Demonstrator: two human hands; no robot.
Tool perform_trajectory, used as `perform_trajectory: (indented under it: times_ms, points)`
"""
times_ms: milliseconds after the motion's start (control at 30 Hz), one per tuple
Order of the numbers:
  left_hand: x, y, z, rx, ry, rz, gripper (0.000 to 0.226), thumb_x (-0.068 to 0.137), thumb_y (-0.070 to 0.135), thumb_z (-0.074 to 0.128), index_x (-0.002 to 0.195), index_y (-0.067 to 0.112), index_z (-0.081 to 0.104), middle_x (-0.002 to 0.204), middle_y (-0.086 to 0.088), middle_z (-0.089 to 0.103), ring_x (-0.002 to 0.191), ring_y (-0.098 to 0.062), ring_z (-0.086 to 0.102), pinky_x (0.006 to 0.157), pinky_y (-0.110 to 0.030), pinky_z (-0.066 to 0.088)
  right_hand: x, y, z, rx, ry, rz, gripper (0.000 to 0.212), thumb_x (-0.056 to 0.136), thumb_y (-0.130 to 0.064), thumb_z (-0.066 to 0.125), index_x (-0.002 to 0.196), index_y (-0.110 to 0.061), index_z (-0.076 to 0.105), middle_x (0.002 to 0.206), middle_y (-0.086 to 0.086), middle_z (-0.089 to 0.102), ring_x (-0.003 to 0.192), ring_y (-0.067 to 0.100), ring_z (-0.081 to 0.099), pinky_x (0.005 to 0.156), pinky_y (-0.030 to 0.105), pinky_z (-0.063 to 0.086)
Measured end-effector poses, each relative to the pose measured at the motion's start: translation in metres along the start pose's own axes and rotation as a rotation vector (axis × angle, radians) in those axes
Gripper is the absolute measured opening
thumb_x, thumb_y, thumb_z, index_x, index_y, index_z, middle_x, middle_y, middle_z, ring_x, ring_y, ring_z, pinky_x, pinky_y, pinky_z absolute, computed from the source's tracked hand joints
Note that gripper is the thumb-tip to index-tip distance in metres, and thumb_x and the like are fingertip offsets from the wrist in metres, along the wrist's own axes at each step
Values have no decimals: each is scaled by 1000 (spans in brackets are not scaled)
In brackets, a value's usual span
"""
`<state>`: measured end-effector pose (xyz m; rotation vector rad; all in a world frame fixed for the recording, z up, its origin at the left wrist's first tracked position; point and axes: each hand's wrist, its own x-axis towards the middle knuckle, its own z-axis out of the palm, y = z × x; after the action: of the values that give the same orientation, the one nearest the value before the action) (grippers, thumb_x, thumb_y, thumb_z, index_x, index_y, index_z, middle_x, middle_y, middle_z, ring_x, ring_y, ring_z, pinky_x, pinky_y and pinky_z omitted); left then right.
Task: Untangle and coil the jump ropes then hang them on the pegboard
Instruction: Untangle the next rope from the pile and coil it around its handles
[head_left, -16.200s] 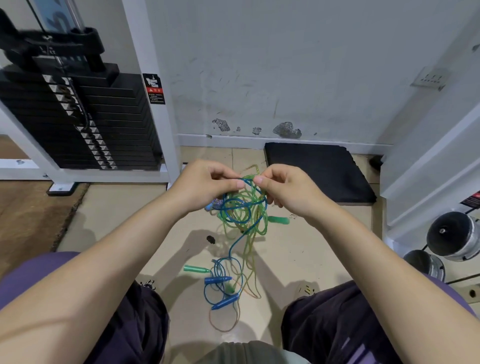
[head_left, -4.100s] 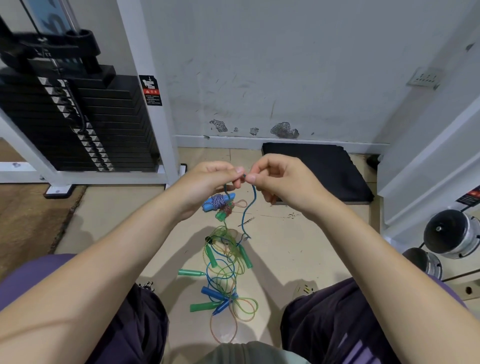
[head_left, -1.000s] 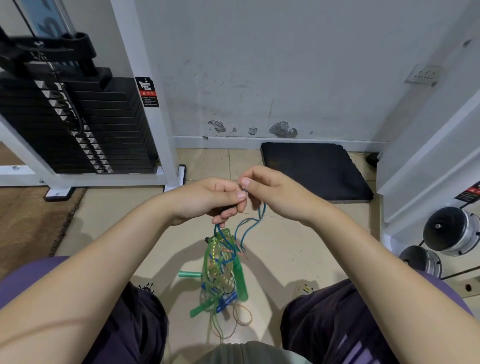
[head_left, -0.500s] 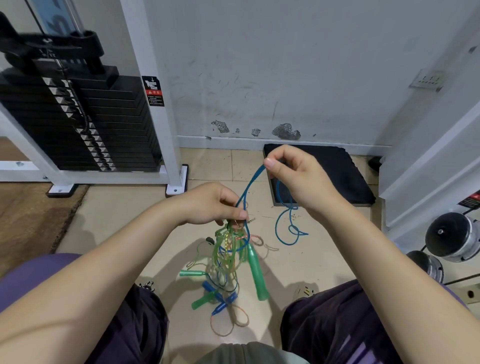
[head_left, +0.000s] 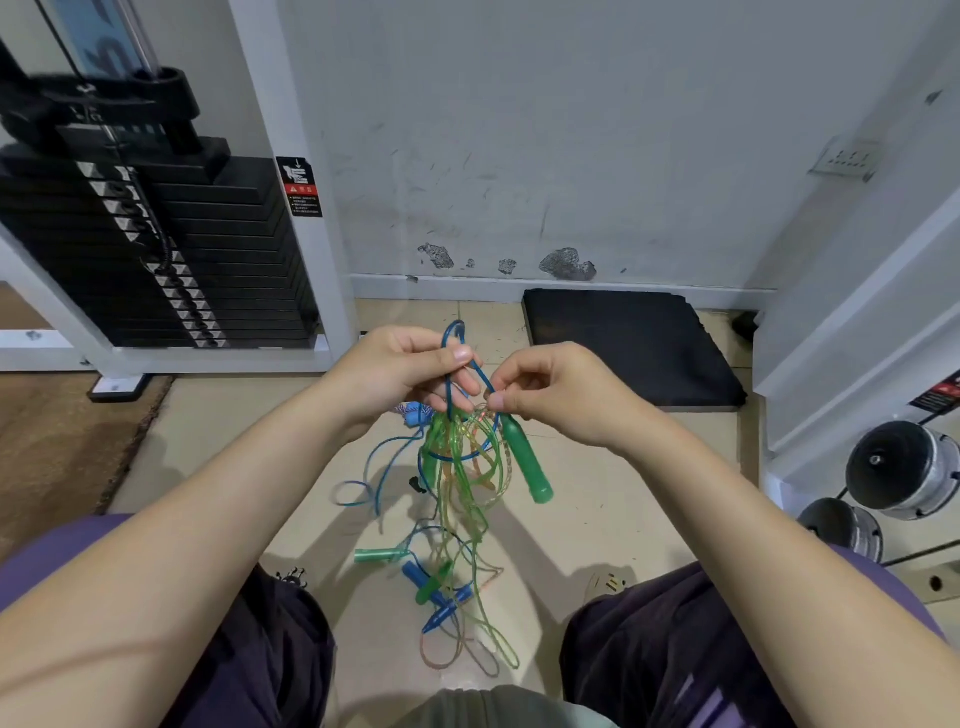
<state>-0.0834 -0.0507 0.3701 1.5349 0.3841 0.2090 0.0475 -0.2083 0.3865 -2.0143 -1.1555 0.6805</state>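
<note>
— Beige tiled floor, black mat far right. Why held up?

— Left hand pinching blue rope loop, right hand pinching strands above green handle: letting tangled jump ropes hang, exposing crossings.

- Blue rope: thin cord, looped above the tangle; a slack length trails down to the floor
- Green and orange ropes: translucent strands, knotted, hanging
- Green handle: dangling tilted; further handles lie on the floor
</note>
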Motion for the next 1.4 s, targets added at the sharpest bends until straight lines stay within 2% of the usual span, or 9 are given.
perform_trajectory:
  times_ms: [233,333,467,633,733,833,1000,1267,1400]
  points:
    - [-1,1,-6,16,113,-13,22,101,22,54,95,9,71,75,-5,75,71,-13,74,64,-19,57,2,4,-7,190,141,55,4,90,-5,68,87,-7,67,72,7,63,54,7,57,56,17,49]
    - [1,2,-7,-6,198,6,24,102,20,52,91,9,70,68,-2,73,68,-9,71,65,-19,58,4,7,-8,367,170,103,9,98,-4,55,90,-6,57,79,14,65,62,20,63,59,25,55]
    - [1,4,-7,-58,252,42,27,103,20,49,88,10,69,65,1,70,72,-11,71,62,-17,55,6,10,-7,381,233,161,20,102,-14,48,82,-16,50,70,-2,64,60,10,61,53,20,49]
    - [4,1,-16,-81,496,58,26,103,27,52,89,15,71,67,6,71,68,-5,68,70,-23,58,11,10,-13,688,317,153,13,99,-9,49,88,-11,55,87,12,67,83,24,68,87,44,57]
    - [6,0,-22,-191,622,37,27,103,27,52,88,15,71,62,1,67,60,-10,66,63,-25,61,10,7,-21,970,353,108,18,103,-8,43,88,-10,51,80,12,71,83,29,69,88,43,57]
    - [5,2,-26,-218,683,40,27,103,28,51,88,16,70,59,0,61,53,-12,65,53,-23,57,8,8,-33,1086,443,95,19,104,-9,43,85,-11,48,63,7,55,62,23,59,80,42,58]
    - [1,4,-13,-85,447,62,25,104,29,50,97,14,69,63,-3,61,60,-19,69,57,-28,59,8,8,-23,841,359,90,9,103,-16,48,94,-14,48,59,2,29,42,15,29,45,27,39]
    - [0,9,4,-169,142,104,28,105,23,43,109,6,66,73,-5,66,75,-23,72,72,-28,60,8,6,10,529,8,84,18,87,-9,71,104,-3,70,55,-5,45,47,11,36,48,21,32]
    - [2,9,2,-179,134,85,29,106,17,43,101,7,70,76,-2,66,78,-19,71,75,-29,61,8,3,18,598,53,102,15,87,-7,70,98,4,68,62,7,50,50,15,41,53,24,38]
